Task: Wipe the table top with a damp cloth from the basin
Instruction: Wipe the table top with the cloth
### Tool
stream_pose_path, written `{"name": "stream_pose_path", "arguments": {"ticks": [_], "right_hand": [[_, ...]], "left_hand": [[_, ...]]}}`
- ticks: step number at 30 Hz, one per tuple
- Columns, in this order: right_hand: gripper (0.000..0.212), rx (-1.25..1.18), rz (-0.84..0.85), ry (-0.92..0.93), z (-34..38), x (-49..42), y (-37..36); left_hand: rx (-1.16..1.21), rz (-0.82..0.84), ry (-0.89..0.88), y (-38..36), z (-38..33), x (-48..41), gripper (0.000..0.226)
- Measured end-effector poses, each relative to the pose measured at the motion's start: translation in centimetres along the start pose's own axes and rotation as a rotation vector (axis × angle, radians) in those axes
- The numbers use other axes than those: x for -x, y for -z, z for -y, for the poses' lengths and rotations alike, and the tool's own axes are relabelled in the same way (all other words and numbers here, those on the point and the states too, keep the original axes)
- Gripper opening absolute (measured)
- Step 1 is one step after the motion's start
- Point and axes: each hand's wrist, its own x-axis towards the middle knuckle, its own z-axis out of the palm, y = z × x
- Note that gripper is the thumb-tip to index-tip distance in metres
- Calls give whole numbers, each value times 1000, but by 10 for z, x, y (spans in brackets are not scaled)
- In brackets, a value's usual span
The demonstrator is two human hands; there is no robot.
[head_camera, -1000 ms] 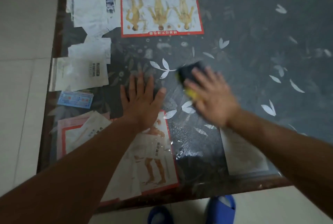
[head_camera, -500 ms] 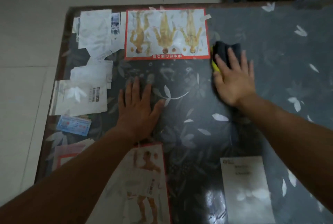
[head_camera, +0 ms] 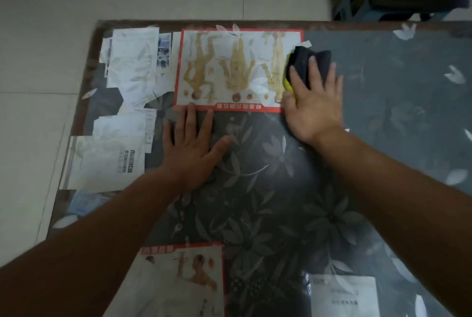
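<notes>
The table top (head_camera: 396, 117) is glass over a dark leaf-patterned sheet, with papers pressed beneath it. My right hand (head_camera: 313, 104) presses flat on a dark cloth with a yellow edge (head_camera: 305, 60), near the table's far edge, beside the right border of a red-framed body chart (head_camera: 237, 69). My left hand (head_camera: 191, 148) lies flat on the glass with fingers spread, just below that chart, holding nothing. No basin is in view.
White papers (head_camera: 132, 61) and an envelope (head_camera: 107, 163) sit under the glass along the left side. Another red-framed chart (head_camera: 184, 281) and a white sheet (head_camera: 342, 296) lie near me. Tiled floor (head_camera: 33, 61) surrounds the table; a blue stool (head_camera: 357, 2) stands beyond the far right.
My right hand has slid the cloth away from me, from the table's middle up to the far edge beside the red-framed chart. My left hand stayed flat on the glass.
</notes>
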Motion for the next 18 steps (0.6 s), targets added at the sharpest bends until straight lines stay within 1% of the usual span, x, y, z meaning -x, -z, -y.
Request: {"name": "stream_pose_path", "arguments": {"ticks": [1, 3, 4, 5, 6, 7, 9, 10, 11, 12, 13, 15, 16, 17, 18], "right_hand": [[57, 9, -7, 141, 13, 9, -6], [55, 24, 58, 539, 17, 34, -11], [54, 50, 116, 668, 9, 37, -8], [55, 82, 135, 719, -2, 27, -3], [57, 108, 105, 664, -15, 8, 0], [59, 113, 62, 525, -25, -14, 3], [62, 57, 34, 154, -32, -61, 14], [62, -5, 45, 17, -24, -76, 16], [62, -39, 39, -54, -9, -82, 17], [62, -40, 43, -38, 7, -80, 15], [60, -34, 52, 68, 23, -70, 9], [56, -14, 88, 426, 37, -39, 4], [56, 15, 129, 576, 33, -29, 4], [56, 55, 154, 658, 24, -32, 7], [57, 95, 152, 635, 15, -47, 10]], "left_hand": [[12, 16, 0, 1, -1, 0, 90], [22, 24, 1, 3, -2, 0, 85], [18, 27, 2, 4, -1, 0, 82], [9, 32, 2, 4, -1, 0, 80], [-2, 36, -2, 4, -1, 0, 80], [-10, 37, -4, 3, -2, 0, 80], [-16, 26, -2, 2, -1, -1, 80], [-15, 18, -4, 2, -1, -1, 80], [-13, 13, -11, 1, 0, -1, 80], [-9, 10, -17, 0, 0, -1, 81], [-2, 7, -17, -1, 1, 0, 82], [13, 5, -15, 0, 1, -1, 84], [17, 8, -14, 1, 0, -1, 84], [15, 7, -14, 1, 0, -1, 84], [8, 7, -14, 2, -1, 0, 84]]}}
